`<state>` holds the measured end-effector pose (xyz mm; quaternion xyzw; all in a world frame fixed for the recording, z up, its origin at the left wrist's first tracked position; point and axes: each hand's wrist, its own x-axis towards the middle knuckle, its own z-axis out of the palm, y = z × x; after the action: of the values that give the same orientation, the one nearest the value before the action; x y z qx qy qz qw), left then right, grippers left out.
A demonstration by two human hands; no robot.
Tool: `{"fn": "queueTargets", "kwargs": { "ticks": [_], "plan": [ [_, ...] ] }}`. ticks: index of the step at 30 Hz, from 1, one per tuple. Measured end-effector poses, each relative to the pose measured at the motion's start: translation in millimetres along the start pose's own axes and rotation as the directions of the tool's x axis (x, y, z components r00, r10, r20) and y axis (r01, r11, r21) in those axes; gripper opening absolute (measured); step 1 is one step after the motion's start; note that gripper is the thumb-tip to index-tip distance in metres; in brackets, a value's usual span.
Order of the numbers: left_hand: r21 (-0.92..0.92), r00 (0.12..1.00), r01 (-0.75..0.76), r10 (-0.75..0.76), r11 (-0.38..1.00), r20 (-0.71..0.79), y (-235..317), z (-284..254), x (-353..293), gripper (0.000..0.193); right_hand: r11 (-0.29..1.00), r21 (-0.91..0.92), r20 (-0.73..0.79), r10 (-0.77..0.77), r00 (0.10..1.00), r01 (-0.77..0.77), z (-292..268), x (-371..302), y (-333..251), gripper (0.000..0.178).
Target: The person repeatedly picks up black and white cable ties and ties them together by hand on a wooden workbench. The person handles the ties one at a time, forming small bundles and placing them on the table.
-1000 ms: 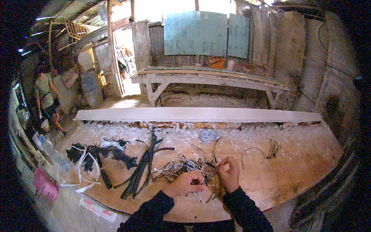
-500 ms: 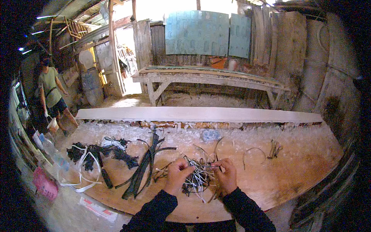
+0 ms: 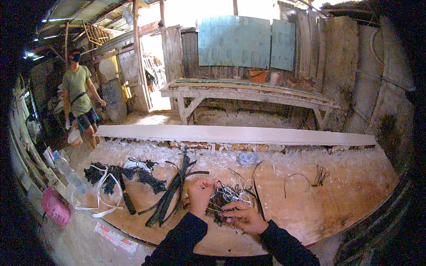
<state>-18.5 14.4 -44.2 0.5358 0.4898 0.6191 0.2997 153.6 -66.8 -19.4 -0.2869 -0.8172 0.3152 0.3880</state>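
A tangled pile of thin black and white cords (image 3: 234, 193) lies on the wooden board in front of me. At its left edge my left hand (image 3: 200, 196) is closed, thumb and fingertips pinched together; whatever they grip is too small to make out. My right hand (image 3: 246, 218) reaches over the near right side of the pile, its fingers stretched out and slightly apart, touching the cords. A long dark strip (image 3: 256, 188) curves up beside the pile. Left of my hands lies a bunch of black rubber-like strips (image 3: 171, 195).
Farther left are a dark-handled tool (image 3: 127, 197), white strips (image 3: 103, 188), black shreds and a white cord bundle (image 3: 136, 164). Thin wires (image 3: 319, 176) lie right. A white ledge (image 3: 235, 134) bounds the board's far side. A person (image 3: 80, 95) stands far left, holding a bag.
My right hand has come down and left onto the pile, its fingers stretching out. My left hand stays pinched beside it. The view has shifted, and the person at left has moved.
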Motion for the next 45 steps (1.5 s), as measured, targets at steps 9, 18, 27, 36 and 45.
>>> {"fn": "queueTargets", "kwargs": {
  "ticks": [9,18,27,36,45],
  "plan": [
    [0.086,0.97,-0.239,0.234,0.967,0.065,5,5,-8,0.006,0.969,-0.208,-0.082,-0.152,0.985,0.132,-1,1,2,0.02],
    [0.18,0.94,-0.319,0.286,0.931,0.185,15,9,-14,0.01,0.938,-0.343,-0.124,-0.105,0.987,0.057,-5,3,-10,0.015],
    [-0.025,0.847,-0.119,0.114,0.993,0.519,25,9,-21,0.01,0.958,-0.219,-0.569,0.029,0.822,-0.185,-16,-1,10,0.017],
    [-0.267,0.471,0.245,0.126,0.932,0.873,40,0,-33,0.014,0.922,-0.081,-0.767,0.184,0.614,-0.378,-28,-3,46,0.014],
    [-0.19,0.32,0.479,0.031,0.857,0.947,33,13,-50,0.028,0.876,0.151,-0.691,0.426,0.585,-0.459,-29,6,29,0.008]
  ]
}}
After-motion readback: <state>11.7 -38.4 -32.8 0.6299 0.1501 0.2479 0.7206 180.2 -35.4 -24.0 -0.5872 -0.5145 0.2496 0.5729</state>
